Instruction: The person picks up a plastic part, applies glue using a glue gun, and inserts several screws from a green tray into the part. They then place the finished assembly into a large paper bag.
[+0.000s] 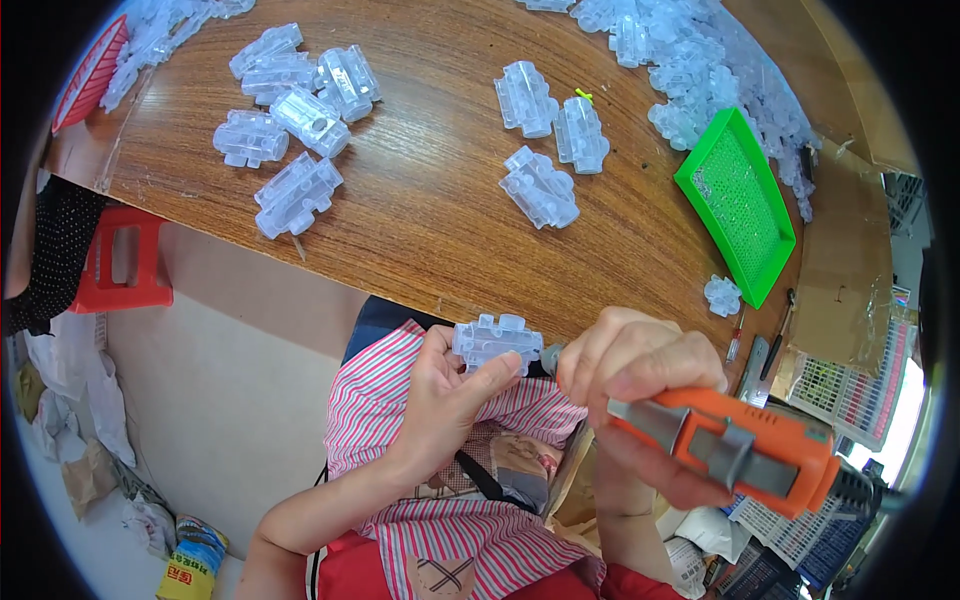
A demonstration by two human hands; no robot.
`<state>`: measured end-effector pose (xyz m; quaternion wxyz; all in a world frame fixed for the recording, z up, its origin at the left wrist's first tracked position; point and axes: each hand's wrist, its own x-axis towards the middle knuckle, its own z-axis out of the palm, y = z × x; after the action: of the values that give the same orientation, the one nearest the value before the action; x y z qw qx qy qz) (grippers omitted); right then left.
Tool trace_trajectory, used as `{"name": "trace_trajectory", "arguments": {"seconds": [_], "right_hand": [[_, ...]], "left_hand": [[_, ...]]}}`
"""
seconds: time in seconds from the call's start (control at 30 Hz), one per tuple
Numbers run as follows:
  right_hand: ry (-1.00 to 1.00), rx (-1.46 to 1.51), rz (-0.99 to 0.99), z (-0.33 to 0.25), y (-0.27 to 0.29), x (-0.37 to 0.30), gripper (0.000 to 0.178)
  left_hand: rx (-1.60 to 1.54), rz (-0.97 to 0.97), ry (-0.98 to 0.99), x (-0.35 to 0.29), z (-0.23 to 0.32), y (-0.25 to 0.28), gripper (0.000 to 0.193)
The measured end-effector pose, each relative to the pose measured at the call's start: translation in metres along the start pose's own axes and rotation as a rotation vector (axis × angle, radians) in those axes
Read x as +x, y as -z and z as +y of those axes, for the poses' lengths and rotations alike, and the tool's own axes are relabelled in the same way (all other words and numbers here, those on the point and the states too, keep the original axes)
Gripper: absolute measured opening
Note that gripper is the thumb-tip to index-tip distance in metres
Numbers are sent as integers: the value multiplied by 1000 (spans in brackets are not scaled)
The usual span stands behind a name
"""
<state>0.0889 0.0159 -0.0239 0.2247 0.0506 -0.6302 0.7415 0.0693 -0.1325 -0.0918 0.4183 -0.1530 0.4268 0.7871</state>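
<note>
My left hand [440, 400] holds a clear plastic housing [490, 343] over my lap, just off the table's front edge. Its thumb presses on the near side of the part. In my right hand [645, 360] is an orange corded electric screwdriver [755, 450] with a grey lever along its body. The fingers wrap round its front end. A greyish tip shows between that hand and the right end of the housing; whether it touches a screw is too small to tell.
Several similar clear housings [300, 195] lie loosely grouped at the table's left, with three more [540, 187] nearer the middle. A heap of clear parts [690, 80] fills the far right. A green tray [690, 180] of small bits stands before it. A red stool [150, 290] is at left.
</note>
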Motion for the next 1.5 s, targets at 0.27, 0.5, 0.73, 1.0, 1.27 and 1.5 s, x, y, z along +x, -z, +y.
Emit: {"name": "trace_trajectory", "arguments": {"seconds": [0.27, 0.5, 0.73, 1.0, 1.27, 1.5], "right_hand": [[-17, -43, -97, 7, -1, 0, 31], [-81, 50, -37, -8, 14, 8, 70], [102, -67, 371, -55, 48, 33, 74], [19, -18, 491, -42, 61, 37, 20], [131, -293, 378, -52, 78, 15, 29], [188, -200, 382, -54, 64, 4, 37]], "left_hand": [[-14, 22, 4, -1, 2, -2, 27], [138, -26, 60, -2, 8, -5, 30], [722, -242, -219, 12, 70, -28, 33], [1522, -51, -382, 78, 120, -50, 46], [1614, -532, -863, 88, 84, -147, 29], [1715, -741, -1061, 137, -43, -224, 40]]}}
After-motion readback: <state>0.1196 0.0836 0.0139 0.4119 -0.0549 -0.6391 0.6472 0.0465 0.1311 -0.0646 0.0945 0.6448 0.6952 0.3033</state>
